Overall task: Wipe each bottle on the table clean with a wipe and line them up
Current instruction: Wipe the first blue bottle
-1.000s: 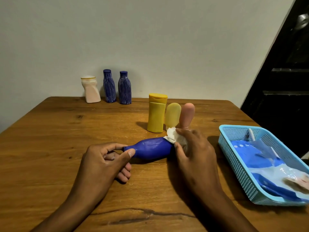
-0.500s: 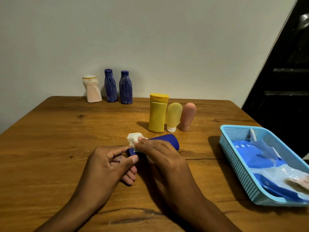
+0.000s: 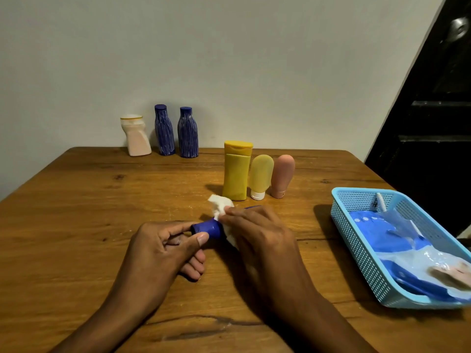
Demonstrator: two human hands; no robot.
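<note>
A blue bottle (image 3: pixel 207 228) lies on its side in the middle of the wooden table (image 3: pixel 76 212). My left hand (image 3: pixel 163 250) pinches its cap end between thumb and forefinger. My right hand (image 3: pixel 257 238) is wrapped over the bottle's body and holds a white wipe (image 3: pixel 218 205) against it; most of the bottle is hidden under this hand. Behind stand a yellow bottle (image 3: pixel 237 170), a pale yellow tube (image 3: pixel 260 175) and a pink tube (image 3: pixel 282 175) in a row. At the far edge stand a white bottle (image 3: pixel 135 135) and two dark blue ribbed bottles (image 3: pixel 164 129) (image 3: pixel 188 132).
A light blue plastic basket (image 3: pixel 356 240) at the right edge of the table holds a blue and white wipes pack (image 3: pixel 397 243). A grey wall runs behind the table and a dark doorway (image 3: pixel 433 123) is at the right.
My right hand slid the wipe along the bottle from its base at the right to the cap end, then settled over the body. My left hand kept its pinch on the cap.
</note>
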